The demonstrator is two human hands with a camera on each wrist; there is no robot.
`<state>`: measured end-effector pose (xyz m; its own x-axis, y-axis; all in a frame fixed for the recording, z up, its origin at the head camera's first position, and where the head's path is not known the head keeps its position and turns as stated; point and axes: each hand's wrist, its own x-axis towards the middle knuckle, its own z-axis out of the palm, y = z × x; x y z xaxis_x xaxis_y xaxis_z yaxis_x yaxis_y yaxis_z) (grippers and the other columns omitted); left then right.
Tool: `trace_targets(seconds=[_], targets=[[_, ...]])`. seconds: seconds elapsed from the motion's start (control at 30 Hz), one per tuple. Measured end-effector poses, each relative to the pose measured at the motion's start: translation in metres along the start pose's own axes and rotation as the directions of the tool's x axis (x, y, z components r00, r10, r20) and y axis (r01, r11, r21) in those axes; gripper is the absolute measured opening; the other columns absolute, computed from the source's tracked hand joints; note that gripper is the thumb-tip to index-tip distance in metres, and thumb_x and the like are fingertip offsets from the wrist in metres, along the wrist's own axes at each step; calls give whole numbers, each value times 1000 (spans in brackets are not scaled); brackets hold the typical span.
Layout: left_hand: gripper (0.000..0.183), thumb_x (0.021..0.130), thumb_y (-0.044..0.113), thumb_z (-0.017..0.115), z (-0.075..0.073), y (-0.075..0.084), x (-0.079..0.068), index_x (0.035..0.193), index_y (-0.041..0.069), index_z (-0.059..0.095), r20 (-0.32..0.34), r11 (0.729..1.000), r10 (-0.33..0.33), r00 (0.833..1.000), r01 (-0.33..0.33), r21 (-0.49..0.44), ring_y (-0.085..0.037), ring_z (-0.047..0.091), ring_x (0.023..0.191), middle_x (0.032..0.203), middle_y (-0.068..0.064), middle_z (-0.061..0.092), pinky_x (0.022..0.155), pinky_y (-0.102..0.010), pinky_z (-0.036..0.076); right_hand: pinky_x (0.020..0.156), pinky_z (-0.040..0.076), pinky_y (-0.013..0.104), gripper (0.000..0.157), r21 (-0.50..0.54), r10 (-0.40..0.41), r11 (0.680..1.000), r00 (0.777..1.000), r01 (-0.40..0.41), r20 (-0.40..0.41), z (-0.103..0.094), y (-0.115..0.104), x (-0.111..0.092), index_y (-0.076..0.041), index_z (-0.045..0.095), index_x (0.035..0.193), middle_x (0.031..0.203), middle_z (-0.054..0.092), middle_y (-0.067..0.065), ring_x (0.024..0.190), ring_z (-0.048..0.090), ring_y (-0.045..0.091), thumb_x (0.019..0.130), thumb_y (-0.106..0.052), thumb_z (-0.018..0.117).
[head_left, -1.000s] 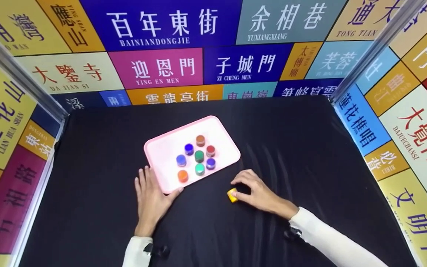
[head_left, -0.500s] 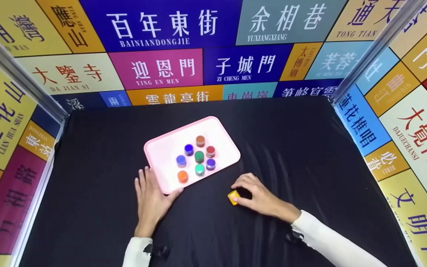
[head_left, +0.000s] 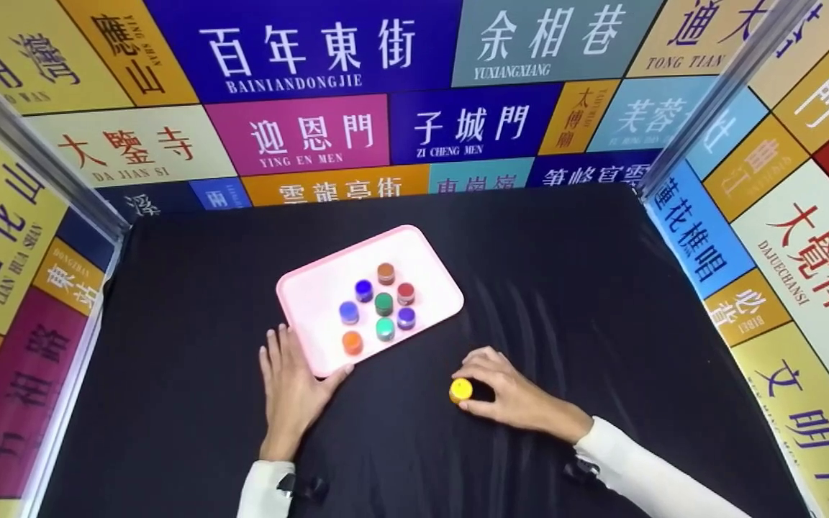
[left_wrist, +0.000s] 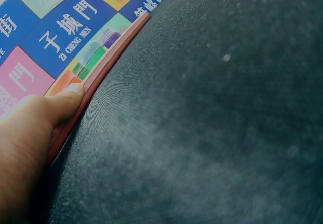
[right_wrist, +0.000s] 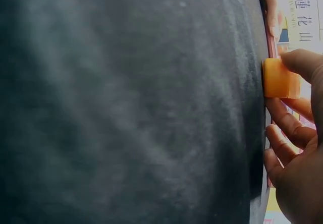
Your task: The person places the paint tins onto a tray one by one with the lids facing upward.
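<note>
In the head view my right hand (head_left: 504, 388) pinches a small yellow paint jar (head_left: 460, 390) between thumb and fingers. The jar stands upright on the black cloth, its yellow lid facing up; in the right wrist view the jar (right_wrist: 276, 78) sits against the cloth. My left hand (head_left: 296, 392) lies with straight fingers at the near left corner of a pink tray (head_left: 314, 288), its thumb (left_wrist: 68, 103) touching the rim in the left wrist view. On the tray stand several paint jars, among them an orange jar (head_left: 352, 342) and a dark green jar (head_left: 383, 303).
A black cloth (head_left: 565, 288) covers the table, wrinkled right of the tray. Printed panels (head_left: 299, 133) with large characters wall in the back and both sides. Metal posts (head_left: 717, 101) rise at the back corners.
The yellow jar has gone from tilted to upright in my right hand, which has shifted slightly right and nearer. My left hand and the tray keep their places.
</note>
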<state>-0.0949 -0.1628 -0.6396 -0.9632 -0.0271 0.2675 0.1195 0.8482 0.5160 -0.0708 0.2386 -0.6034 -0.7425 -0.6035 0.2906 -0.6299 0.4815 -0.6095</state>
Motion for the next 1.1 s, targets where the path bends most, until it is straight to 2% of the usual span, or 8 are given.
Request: trace_targets(seconds=[0.1,0.33,0.53,0.7,0.77,0.97,1.1], targets=[[129,82,68,86,1,0,0,166,-12,30,-12,1000,6,1000,-6,-2,-55,19,164,171,-37,33,134,-66,7,108,48,48,37,-1,-15,1000,1000,15,5,1,2,-1,-14,77,123,124,73,-5,126,58,26,90,-19,92],[129,82,68,85,1,-1,-1,166,-13,31,-4,1000,2,1000,-2,-2,-55,18,165,171,-37,32,134,-65,6,113,47,44,36,16,14,1000,1000,-14,8,1,2,-2,-19,77,122,123,73,-8,129,58,25,90,-19,92],[129,82,69,85,1,0,-1,166,-13,31,-4,1000,1,1000,-1,-1,-55,18,165,171,-37,33,134,-65,6,113,46,43,35,34,51,998,999,-51,-15,2,2,-3,-21,77,122,123,73,-9,130,57,26,90,-20,92],[128,82,67,85,1,0,-1,165,-13,31,-23,1000,14,1000,-14,-6,-56,20,163,169,-38,35,133,-67,8,111,47,41,35,30,38,999,998,-37,-56,0,4,-2,-18,78,121,123,74,-5,128,58,27,89,-19,93],[127,82,67,86,2,0,-1,165,-13,32,-31,1000,19,999,-20,-6,-57,21,163,169,-39,35,133,-67,9,110,47,42,35,29,22,999,997,-20,-76,-1,6,0,-16,78,120,122,74,-3,126,59,29,88,-17,93],[128,82,68,85,1,0,0,165,-13,31,-23,1000,17,1000,-17,-3,-56,20,164,170,-38,34,134,-67,7,109,47,37,37,43,52,998,992,-48,-114,-10,11,10,-15,78,120,121,74,-1,124,59,27,86,-15,95],[130,82,70,85,0,0,0,166,-13,30,-4,1000,4,1000,-4,-1,-55,18,165,171,-38,32,134,-65,6,108,49,38,38,35,60,998,988,-55,-145,-16,16,22,-12,79,119,120,75,2,122,60,29,85,-13,95]])
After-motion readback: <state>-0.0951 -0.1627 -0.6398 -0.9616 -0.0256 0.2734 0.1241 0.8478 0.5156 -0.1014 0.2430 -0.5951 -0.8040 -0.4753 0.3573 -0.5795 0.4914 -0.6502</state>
